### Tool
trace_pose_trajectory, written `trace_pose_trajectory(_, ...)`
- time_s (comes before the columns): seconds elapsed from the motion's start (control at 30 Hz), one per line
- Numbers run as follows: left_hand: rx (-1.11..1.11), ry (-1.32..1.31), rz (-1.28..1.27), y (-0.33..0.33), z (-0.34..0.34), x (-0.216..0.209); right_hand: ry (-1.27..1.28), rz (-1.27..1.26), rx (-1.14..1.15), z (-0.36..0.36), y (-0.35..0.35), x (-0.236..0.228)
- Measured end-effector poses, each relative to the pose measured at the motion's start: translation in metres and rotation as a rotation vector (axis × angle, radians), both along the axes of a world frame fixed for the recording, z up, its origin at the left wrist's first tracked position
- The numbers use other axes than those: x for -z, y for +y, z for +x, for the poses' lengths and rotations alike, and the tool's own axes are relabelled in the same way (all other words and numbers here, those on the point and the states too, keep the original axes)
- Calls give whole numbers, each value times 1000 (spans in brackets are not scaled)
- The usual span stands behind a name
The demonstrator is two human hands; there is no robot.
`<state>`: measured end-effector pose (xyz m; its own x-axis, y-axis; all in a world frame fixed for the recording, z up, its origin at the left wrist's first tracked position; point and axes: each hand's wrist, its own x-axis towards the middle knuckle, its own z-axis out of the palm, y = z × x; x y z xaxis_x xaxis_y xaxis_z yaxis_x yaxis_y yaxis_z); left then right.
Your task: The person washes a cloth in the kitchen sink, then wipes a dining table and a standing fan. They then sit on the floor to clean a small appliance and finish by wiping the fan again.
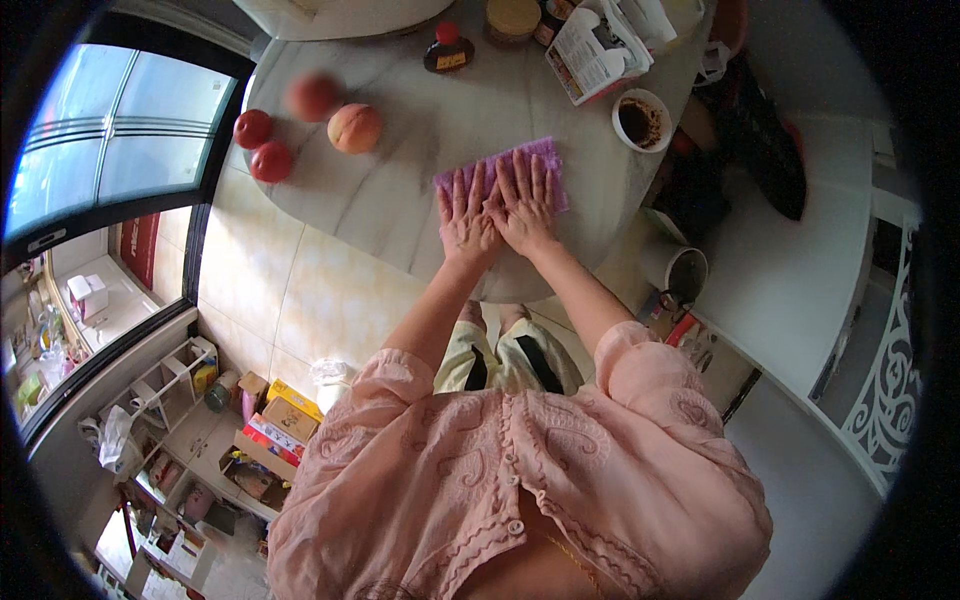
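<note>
Both hands lie flat on a purple cloth (559, 188) spread on the pale marbled table (400, 195), close to its near edge. My left hand (468, 218) presses on the cloth's left part with fingers stretched forward. Beside it, my right hand (524, 205) rests on the right part, fingers slightly spread. The hands touch or overlap at the thumbs. Much of the cloth is hidden under them. Neither hand is closed on anything.
At the table's left sit a peach (354, 128), two red fruits (271, 161) and a blurred red round thing (314, 96). Farther back stand a red-capped bottle (448, 50) and a jar (512, 22). A white bowl (622, 128) of dark sauce and a printed packet (592, 62) are right.
</note>
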<state>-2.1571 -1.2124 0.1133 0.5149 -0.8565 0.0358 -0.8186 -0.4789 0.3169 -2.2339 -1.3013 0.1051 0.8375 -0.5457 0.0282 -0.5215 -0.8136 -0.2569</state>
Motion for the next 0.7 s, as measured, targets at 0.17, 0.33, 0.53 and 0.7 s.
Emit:
trace_pose_trajectory(0.17, 65, -108, -92, -47, 55, 7, -72, -29, 22, 57, -50, 7)
trace_pose_trajectory(0.33, 111, -202, -117, -86, 96, 15, -51, -50, 69, 100, -91, 20)
trace_pose_trajectory(0.53, 113, -160, -97, -69, 76, 23, -110, -48, 15, 71, -68, 15)
trace_pose_trajectory(0.7, 127, -37, 0, -2, 6, 2, -22, 60, -48, 5, -5, -6)
